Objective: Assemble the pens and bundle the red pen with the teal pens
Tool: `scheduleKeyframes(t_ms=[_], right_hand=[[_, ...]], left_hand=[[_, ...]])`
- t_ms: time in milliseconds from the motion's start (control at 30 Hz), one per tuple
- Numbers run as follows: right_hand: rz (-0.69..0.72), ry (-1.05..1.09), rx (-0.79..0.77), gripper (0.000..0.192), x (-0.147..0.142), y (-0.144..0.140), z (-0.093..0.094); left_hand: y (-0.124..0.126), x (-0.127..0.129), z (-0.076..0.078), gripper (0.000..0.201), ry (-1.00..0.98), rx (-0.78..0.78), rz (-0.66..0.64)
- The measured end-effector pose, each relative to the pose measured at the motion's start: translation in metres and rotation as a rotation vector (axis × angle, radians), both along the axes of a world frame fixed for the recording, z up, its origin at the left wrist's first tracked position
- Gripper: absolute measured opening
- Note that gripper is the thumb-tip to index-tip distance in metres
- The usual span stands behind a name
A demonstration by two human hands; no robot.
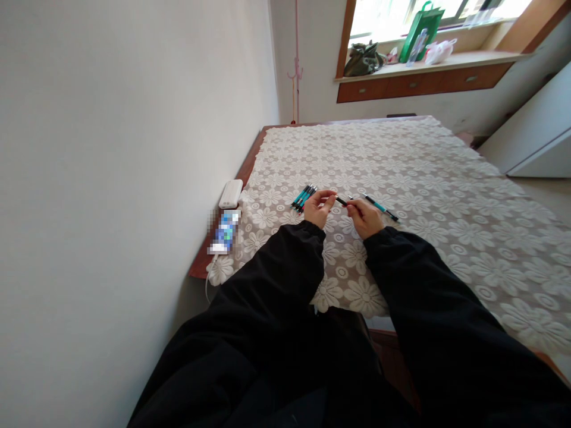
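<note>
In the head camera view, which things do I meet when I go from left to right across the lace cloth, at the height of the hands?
Blurred phone → white power bank → bundle of teal pens → left hand → small dark pen held between both hands → right hand → single teal pen lying on the cloth.

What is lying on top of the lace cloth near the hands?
On the lace cloth lie a bunch of teal pens and one single pen. The left hand and right hand hold a dark pen piece between them. The surface beneath is covered.
</note>
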State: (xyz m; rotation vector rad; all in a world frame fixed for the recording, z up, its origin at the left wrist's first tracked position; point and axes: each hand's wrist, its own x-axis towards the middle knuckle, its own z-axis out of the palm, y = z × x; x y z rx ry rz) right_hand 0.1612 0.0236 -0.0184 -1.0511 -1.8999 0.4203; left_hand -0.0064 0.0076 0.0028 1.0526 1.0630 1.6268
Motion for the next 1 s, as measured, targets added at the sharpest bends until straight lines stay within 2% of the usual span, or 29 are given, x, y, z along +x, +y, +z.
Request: scheduleKeyframes(t_ms=[167,433,667,867,1000], right_hand=[[-0.038,0.071,-0.028,0.031,-0.0024,-0.0006,-0.006],[-0.024,0.046,-0.013,0.027,-0.0016,0.0005,-0.0054],[-0.013,0.031,-0.044,0.025,0.0003,0.0017,-0.0048],[-0.029,0.03,-0.025,0.028,0.0005,0.0018,-0.0062],[-0.01,0.042,-0.022,0.029,-0.0005,0.0014,-0.0058]], left_hand=[[0.0003,-0.0004,0.0007,0.03,0.042,-0.018,0.012],[0.0046,0.0014,-0.004,0.033,-0.001,-0.048,0.044],[0.0006,-0.0004,0.0015,0.028,0.035,-0.008,0.012],[0.0012,0.0017,0.001,0.04,-0.001,-0.041,0.015],[0.0037,0.0006,-0.0016,0.041,0.021,-0.046,0.019]])
